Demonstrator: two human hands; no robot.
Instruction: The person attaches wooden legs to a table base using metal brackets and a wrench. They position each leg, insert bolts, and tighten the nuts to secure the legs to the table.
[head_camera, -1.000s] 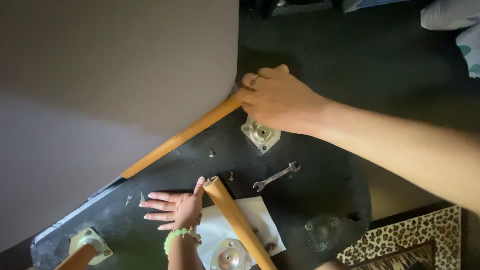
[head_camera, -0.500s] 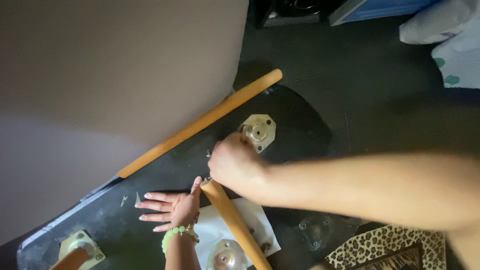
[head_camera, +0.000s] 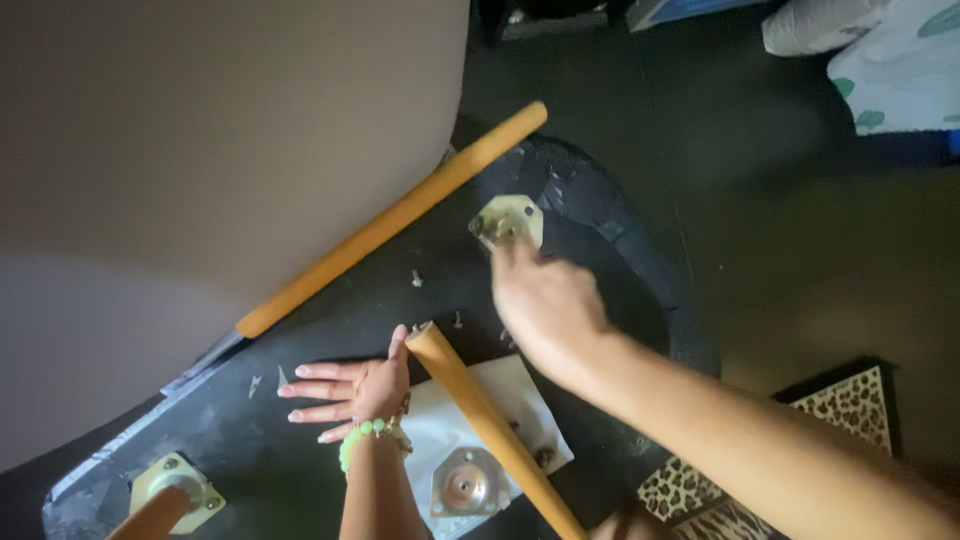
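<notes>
A big beige seat back (head_camera: 200, 150) fills the far left, and below it the black underside of the chair (head_camera: 600, 230) lies face up across the middle of the scene. One wooden leg (head_camera: 395, 220) rests loose on that black surface, running from the left up toward the far right. A second wooden leg (head_camera: 490, 430) slants from the middle down to the near edge, over a white sheet of paper (head_camera: 440, 440) that also carries a round metal plate (head_camera: 466, 485). The right hand (head_camera: 545, 300) reaches in from the near right, its fingers bunched at a pale mounting plate (head_camera: 510, 218) fixed to the black underside; motion blur hides whether they pinch a small fastener there, so I cannot tell what it grips. The left hand (head_camera: 350, 390) lies flat and open on the black surface, its thumb against the top end of the second leg. To do this well, it seems wise to keep the flat hand steadying the leg and work the fingertips squarely over the plate's centre. A loose screw (head_camera: 417, 278) lies left of the plate.
</notes>
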